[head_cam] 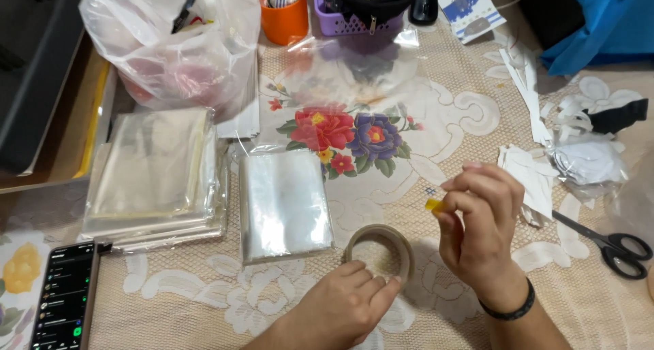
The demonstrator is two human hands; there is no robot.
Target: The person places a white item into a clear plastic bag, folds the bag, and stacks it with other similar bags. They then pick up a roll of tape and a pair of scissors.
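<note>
My left hand (340,302) rests on the table with its fingers holding the near side of a roll of tape (381,249). Raised just right of the roll, my right hand (480,220) pinches a small yellowish tape end (434,205) between thumb and fingers. A black band circles my right wrist. A small stack of clear plastic bags (283,203) lies left of the roll, and a single clear bag (354,71) lies flat farther back over the flower-printed tablecloth.
A larger stack of clear bags (153,176) and a phone (65,295) are at left. A bulging plastic bag (177,50), an orange cup (286,20) and a purple basket (354,23) stand at the back. Black scissors (610,244) and white paper pieces (531,173) lie right.
</note>
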